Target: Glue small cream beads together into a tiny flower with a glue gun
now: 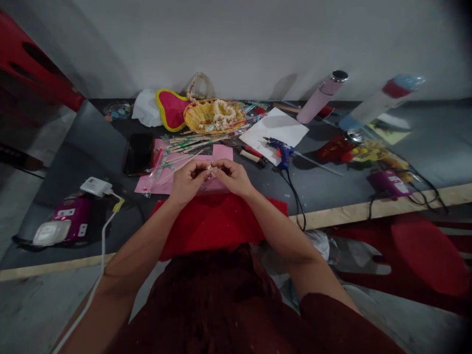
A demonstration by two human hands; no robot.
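My left hand [189, 180] and my right hand [232, 177] meet over pink paper [222, 153]. Their fingertips are pinched together on a small cream, bumpy piece [210, 169], mostly covered by the fingers, so its exact kind is unclear. Beneath my wrists lies a red cloth [217, 221] at the table's front edge. Just beyond my hands are thin wooden sticks [184, 142] with green bits. A yellow wicker basket [195, 117] behind them holds a string of similar cream pieces [224, 114].
A blue glue gun [283, 151] rests on white paper [271, 130], its cord hanging over the edge. Right stand a pink thermos [320, 98], red can [337, 146] and clear bottle [379, 101]. Left lie a black phone [139, 154] and a purple power strip [79, 219].
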